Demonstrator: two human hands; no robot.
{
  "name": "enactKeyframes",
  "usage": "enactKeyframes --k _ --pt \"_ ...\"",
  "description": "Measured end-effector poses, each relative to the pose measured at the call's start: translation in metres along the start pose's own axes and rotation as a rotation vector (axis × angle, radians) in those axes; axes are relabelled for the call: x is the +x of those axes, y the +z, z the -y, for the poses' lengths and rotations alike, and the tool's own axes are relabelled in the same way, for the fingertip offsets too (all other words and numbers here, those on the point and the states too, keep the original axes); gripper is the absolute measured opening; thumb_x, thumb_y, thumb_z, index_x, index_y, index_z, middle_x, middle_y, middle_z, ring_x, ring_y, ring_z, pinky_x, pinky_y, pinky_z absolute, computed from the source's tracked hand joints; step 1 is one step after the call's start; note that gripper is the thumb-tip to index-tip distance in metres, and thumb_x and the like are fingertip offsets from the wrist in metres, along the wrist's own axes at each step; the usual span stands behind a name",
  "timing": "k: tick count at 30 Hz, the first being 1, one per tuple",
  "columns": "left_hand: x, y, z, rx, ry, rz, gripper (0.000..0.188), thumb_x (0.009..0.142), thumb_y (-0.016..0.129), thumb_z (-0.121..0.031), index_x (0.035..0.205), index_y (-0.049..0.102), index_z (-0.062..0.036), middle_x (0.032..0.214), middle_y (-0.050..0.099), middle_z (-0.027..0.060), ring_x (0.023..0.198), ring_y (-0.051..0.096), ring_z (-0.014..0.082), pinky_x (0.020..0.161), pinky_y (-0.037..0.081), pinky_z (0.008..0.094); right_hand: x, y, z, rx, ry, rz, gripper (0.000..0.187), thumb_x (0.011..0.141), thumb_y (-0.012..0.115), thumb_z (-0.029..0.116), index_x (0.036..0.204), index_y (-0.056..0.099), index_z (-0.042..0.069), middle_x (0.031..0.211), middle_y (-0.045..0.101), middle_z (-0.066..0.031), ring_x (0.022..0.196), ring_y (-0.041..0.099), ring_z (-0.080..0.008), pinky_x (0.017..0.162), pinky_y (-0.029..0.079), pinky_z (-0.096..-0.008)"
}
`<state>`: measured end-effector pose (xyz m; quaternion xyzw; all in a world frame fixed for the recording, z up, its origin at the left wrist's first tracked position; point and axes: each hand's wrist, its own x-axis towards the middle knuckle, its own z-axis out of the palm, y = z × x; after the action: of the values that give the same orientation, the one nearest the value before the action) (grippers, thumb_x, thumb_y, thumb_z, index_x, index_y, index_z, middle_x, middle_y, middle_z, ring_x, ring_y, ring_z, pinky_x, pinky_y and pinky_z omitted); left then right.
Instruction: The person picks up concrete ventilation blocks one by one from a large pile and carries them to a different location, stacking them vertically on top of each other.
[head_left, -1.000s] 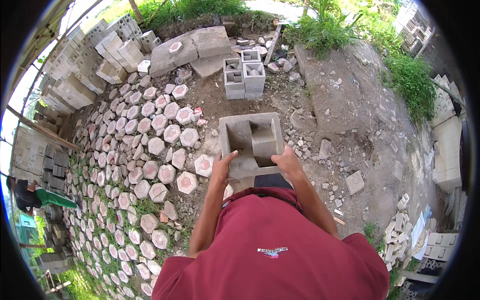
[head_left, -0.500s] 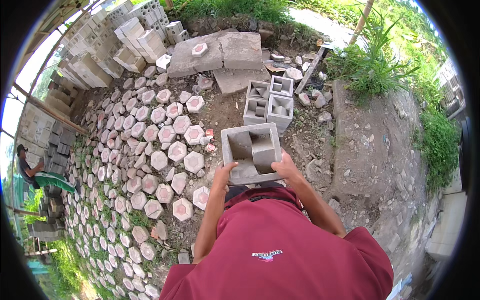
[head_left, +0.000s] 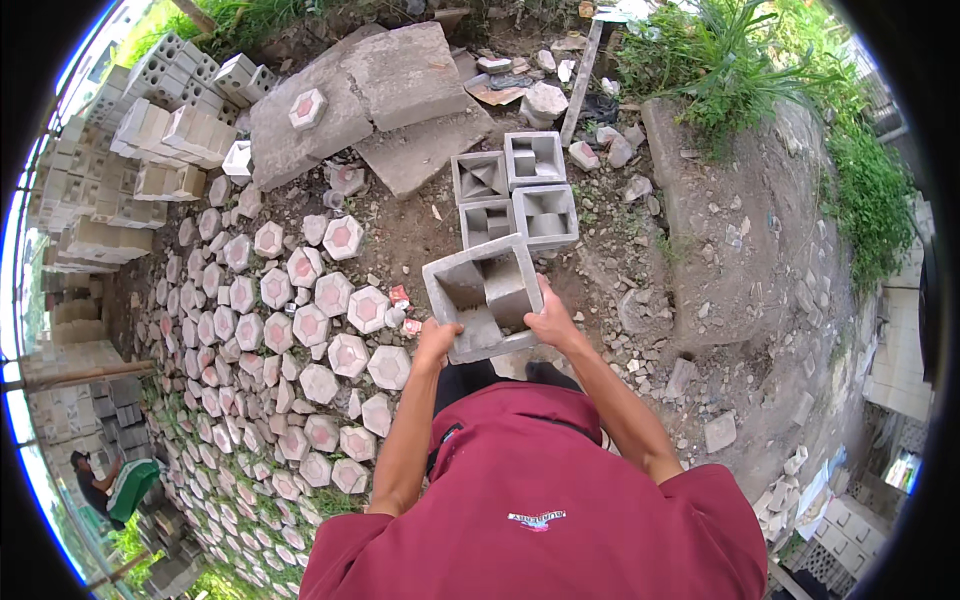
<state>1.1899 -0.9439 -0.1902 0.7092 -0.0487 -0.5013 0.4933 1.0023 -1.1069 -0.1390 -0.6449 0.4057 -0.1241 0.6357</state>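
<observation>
Between my hands is a square grey concrete vent block (head_left: 508, 287) with slanted inner faces, held up in front of my waist and tilted. My left hand (head_left: 437, 342) grips its near left corner, thumb over the rim. On the right side, my right hand (head_left: 555, 320) is closed round the near right edge. Just beyond the held block, several similar vent blocks (head_left: 546, 214) stand close together on the dirt, open faces up. The held block overlaps the nearest of them in the view, and whether they touch cannot be seen.
Hexagonal pavers (head_left: 332, 294) with pinkish centres cover the ground at left. Broken concrete slabs (head_left: 400, 75) lie ahead, with one paver on top. Stacks of hollow blocks (head_left: 185, 130) line the far left. A person (head_left: 105, 488) is at lower left. Rubble borders a raised slab (head_left: 735, 270) at right.
My view has swung, so the ground blocks and slabs sit further left and higher. Both hands still hold the vent block, which now appears more tilted and closer to the blocks on the ground.
</observation>
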Motion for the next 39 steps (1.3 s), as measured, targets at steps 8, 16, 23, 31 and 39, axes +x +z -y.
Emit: enactKeyframes --k 8,16,23,31,39 --pt "0.119 -0.009 -0.043 0.043 -0.179 0.070 0.033 0.073 0.060 -0.001 0.105 0.061 0.0074 0.095 0.067 0.0147 0.086 0.064 0.0237 0.077 0.050 0.0362 0.116 0.020 -0.026 -0.078 0.197 -0.164 0.080 0.073 0.062 0.010 0.142 0.025 -0.009 0.142 0.039 -0.0269 0.133 0.039 -0.0333 0.109 0.031 -0.0345" --pt "0.220 -0.003 -0.002 0.081 -0.192 0.033 0.045 0.074 0.061 0.000 0.118 0.052 0.0042 0.102 0.064 0.0119 0.093 0.062 0.0232 0.081 0.048 0.0346 0.169 0.122 -0.060 0.731 0.613 -0.709 0.067 0.083 0.074 0.030 0.130 0.040 -0.004 0.120 0.055 -0.0163 0.107 0.056 -0.0246 0.093 0.047 -0.0400" --pt "0.346 0.017 0.065 0.205 -0.049 -0.047 0.036 0.075 0.063 -0.003 0.109 0.057 0.0055 0.098 0.065 0.0118 0.086 0.063 0.0207 0.080 0.048 0.0327 0.275 0.138 -0.197 0.905 0.803 -0.804 0.038 0.089 0.064 0.023 0.114 0.054 -0.005 0.102 0.062 -0.0134 0.085 0.063 -0.0212 0.066 0.055 -0.0385" --pt "0.436 0.046 0.106 0.218 -0.068 -0.002 0.041 0.075 0.063 -0.004 0.114 0.055 0.0050 0.104 0.065 0.0128 0.093 0.062 0.0206 0.085 0.046 0.0324 0.334 0.134 -0.291 0.789 0.733 -0.916 0.034 0.092 0.059 0.020 0.112 0.050 -0.006 0.104 0.061 -0.0180 0.083 0.067 -0.0288 0.065 0.058 -0.0502" --pt "0.462 0.056 0.110 0.172 -0.100 0.032 0.042 0.077 0.063 -0.002 0.116 0.053 0.0045 0.104 0.065 0.0130 0.093 0.062 0.0214 0.084 0.047 0.0336 0.353 0.131 -0.308 0.774 0.761 -0.961 0.035 0.088 0.063 0.020 0.107 0.057 -0.010 0.100 0.066 -0.0177 0.089 0.064 -0.0234 0.075 0.049 -0.0365"
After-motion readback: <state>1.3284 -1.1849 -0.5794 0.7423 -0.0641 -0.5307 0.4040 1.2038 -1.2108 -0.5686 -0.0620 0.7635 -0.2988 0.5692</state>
